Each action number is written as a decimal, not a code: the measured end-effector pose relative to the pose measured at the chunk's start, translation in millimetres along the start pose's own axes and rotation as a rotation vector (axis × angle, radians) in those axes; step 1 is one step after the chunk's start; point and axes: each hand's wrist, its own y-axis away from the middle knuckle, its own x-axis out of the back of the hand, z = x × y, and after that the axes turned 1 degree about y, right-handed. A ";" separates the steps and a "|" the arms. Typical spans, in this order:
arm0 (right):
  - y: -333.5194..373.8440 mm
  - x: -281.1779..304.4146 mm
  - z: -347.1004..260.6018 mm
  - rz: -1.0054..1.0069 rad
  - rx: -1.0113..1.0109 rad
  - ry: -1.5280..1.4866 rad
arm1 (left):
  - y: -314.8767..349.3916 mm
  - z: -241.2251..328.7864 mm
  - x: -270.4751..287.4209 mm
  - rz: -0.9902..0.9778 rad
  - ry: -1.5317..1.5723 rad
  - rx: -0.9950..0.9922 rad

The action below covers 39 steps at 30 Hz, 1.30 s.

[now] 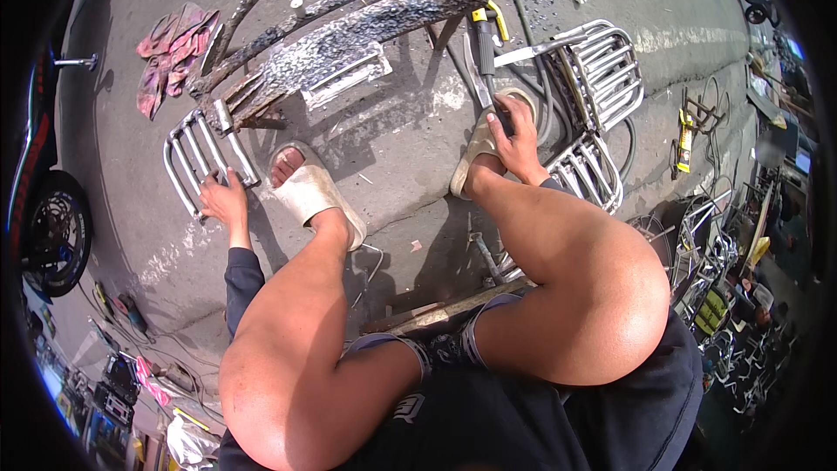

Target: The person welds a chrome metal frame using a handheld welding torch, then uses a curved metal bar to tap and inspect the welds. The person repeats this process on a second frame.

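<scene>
My left hand [224, 201] is down at the left, its fingers curled over the near end of a silvery tubular metal rack [197, 150] lying on the ground. Beside my right foot, my right hand [518, 138] closes on the lower end of a long, narrow silvery metal tool [476, 75]; its exact kind is unclear. Just beyond, a welding electrode holder [486, 45] with a ribbed dark handle and yellow jaw parts rests against the stand. Another barred metal rack [608, 78] and a similar one [586, 170] lie to the right of that hand.
A spatter-crusted metal stand [349, 30] spans the ground ahead of my sandalled feet. Cables [525, 13] snake past its right end. A stained pink rag [177, 52] lies far left, a wheel [56, 231] stands at the left edge, and metal frames [697, 249] pile up at right.
</scene>
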 end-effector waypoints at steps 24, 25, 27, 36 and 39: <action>-129.8 108.9 125.9 -0.027 0.170 0.779 | 125.1 116.7 62.8 -0.438 0.434 -0.941; -133.5 107.1 124.6 -0.046 0.142 0.793 | 126.9 117.6 63.0 -0.445 0.443 -0.933; -139.1 105.0 119.4 -0.188 0.020 0.852 | 129.3 118.3 62.9 -0.448 0.456 -0.919; -72.9 135.8 43.9 -0.271 -0.267 0.915 | 124.5 118.3 63.7 -0.469 0.501 -0.933; -58.2 169.5 34.5 -0.042 -0.196 0.938 | 121.7 122.4 69.0 -0.459 0.515 -0.939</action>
